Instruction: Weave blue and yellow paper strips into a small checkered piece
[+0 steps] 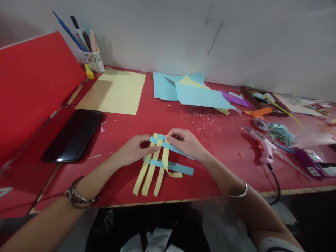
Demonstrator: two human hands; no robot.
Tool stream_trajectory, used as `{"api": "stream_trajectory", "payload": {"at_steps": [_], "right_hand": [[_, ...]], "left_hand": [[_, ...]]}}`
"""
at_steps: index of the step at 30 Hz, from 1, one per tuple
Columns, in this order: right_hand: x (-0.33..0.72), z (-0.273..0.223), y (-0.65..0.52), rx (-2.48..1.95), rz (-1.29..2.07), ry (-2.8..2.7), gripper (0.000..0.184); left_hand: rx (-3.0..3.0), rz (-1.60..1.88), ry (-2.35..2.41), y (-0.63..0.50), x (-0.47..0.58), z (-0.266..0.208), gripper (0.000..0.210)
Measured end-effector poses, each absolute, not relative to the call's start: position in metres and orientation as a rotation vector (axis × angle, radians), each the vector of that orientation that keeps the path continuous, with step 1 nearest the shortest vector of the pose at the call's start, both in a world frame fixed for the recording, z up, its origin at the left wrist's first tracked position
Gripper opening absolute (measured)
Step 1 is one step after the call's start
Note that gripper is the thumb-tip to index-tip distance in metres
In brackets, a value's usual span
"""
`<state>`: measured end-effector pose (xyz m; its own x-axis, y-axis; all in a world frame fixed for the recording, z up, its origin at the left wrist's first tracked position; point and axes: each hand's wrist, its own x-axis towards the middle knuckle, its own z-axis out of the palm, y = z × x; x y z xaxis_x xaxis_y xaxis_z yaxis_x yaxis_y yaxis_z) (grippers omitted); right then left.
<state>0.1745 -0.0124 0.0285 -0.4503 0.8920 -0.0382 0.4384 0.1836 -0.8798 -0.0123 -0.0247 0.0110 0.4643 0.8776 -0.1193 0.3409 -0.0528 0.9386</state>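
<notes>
Several yellow paper strips (149,179) and blue paper strips (183,169) lie woven across each other near the table's front edge. My left hand (135,149) pinches the weave at its upper left, with the thumb on a yellow strip and the fingers behind. At the upper right of the weave, my right hand (183,141) has thumb and forefinger closed on the strips. The yellow ends fan out toward me; one curls off to the right. The blue ends stick out to the right, one passing under my right hand. My fingertips are partly hidden by the paper.
Left of my hands lies a black phone (72,135); a yellow sheet (115,91) is behind it. Blue sheets (202,96) with scissors lie at the back. A pen cup (95,60) stands far left. On the right are a glue gun (262,145) and a purple power strip (311,161).
</notes>
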Motion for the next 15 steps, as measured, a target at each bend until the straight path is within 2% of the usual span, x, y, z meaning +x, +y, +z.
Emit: {"api": "stream_trajectory", "payload": {"at_steps": [15], "right_hand": [[0.1706, 0.0271, -0.0155, -1.235, 1.197, -1.912, 0.018]], "left_hand": [[1.591, 0.596, 1.087, -0.0242, -0.0126, 0.0099, 0.026]]}}
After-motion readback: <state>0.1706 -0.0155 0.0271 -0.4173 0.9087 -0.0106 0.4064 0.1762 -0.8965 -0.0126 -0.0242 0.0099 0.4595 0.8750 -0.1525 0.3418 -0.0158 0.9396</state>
